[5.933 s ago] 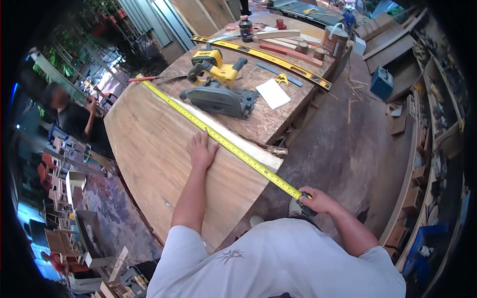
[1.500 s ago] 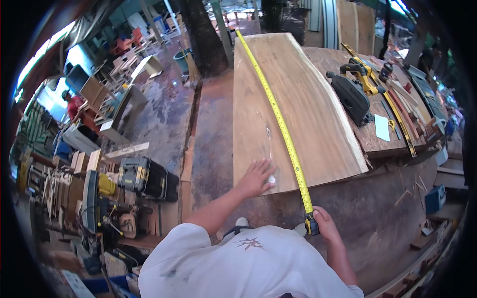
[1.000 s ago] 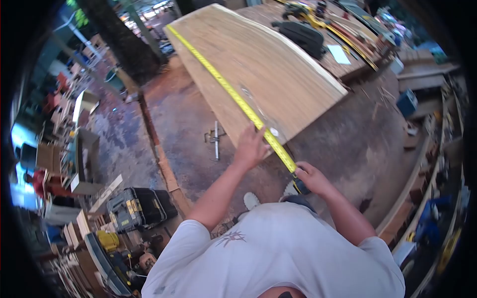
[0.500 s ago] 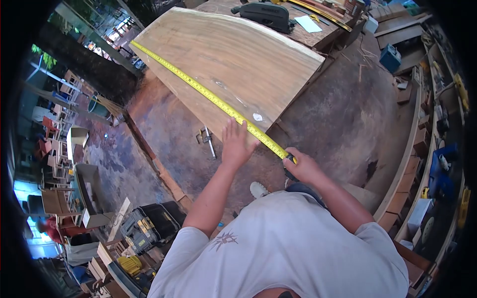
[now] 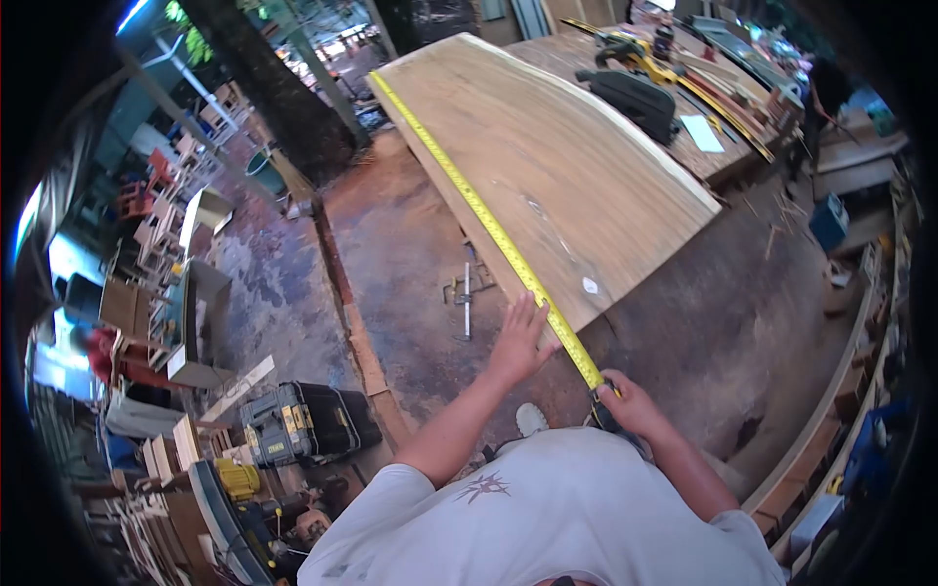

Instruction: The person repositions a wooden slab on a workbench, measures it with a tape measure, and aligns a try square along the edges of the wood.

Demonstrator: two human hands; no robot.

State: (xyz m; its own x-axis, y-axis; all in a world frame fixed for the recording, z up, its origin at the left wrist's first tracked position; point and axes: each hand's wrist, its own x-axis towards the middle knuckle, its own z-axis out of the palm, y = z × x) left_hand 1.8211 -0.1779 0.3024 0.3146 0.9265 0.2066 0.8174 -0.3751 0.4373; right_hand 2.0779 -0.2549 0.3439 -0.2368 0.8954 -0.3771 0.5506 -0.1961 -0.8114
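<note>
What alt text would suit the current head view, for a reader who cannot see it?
A yellow measuring tape stretches along one edge of a large wooden slab, its near end held in a person's right hand, the left hand spread beside it at the slab's near corner. Beyond, a circular saw and a white sheet lie on a workbench.

No word or number is coming through legibly. The yellow tape (image 5: 470, 196), running from eleven o'clock to four o'clock, is showing dark graduation marks, but its figures are appearing too small to read. At eight o'clock, the black toolbox (image 5: 337, 420) is bearing yellow patches, any lettering on them blurring. At six o'clock, the pale shirt (image 5: 576, 523) is displaying a brown, spiky, star-like print.
</note>
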